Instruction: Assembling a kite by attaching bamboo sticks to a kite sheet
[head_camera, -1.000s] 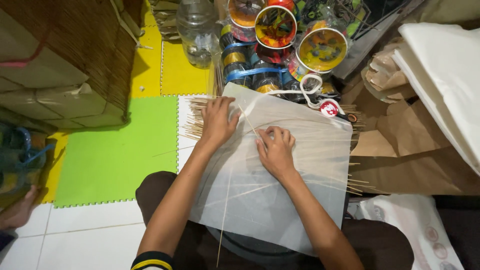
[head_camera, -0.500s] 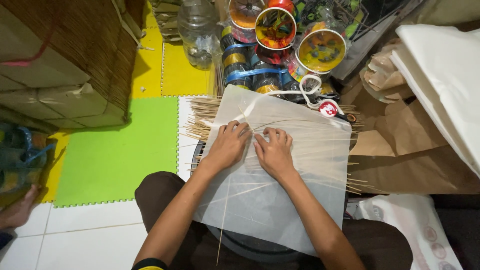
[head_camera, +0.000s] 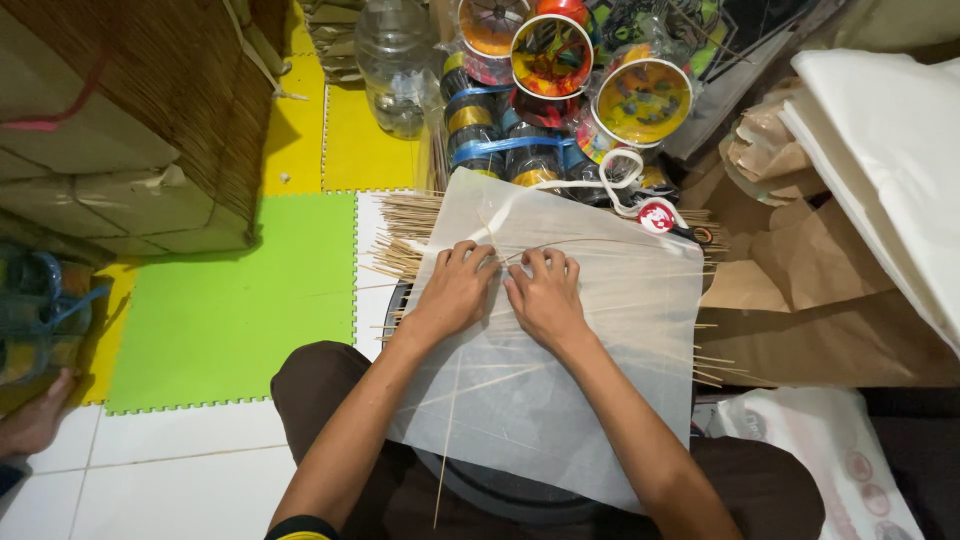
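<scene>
A thin translucent white paper sheet (head_camera: 600, 350) lies over thin bamboo sticks (head_camera: 405, 235) on a round dark board on my lap. My left hand (head_camera: 455, 290) and my right hand (head_camera: 545, 295) press flat on the sheet side by side near its upper middle, fingertips almost touching over a thin curved stick under the paper. Both hands have fingers slightly spread and hold nothing. One long stick (head_camera: 447, 440) runs down the sheet toward me.
Spools of coloured thread (head_camera: 640, 100) and a clear plastic jar (head_camera: 395, 65) stand beyond the sheet. A red-and-white tape dispenser (head_camera: 655, 213) lies at its top edge. Brown paper (head_camera: 810, 300) and stacked white sheets (head_camera: 890, 150) lie right; green foam mat (head_camera: 250, 300) left.
My left hand slid right across the sheet from its left corner until it sits beside my right hand. The right hand stayed about where it was.
</scene>
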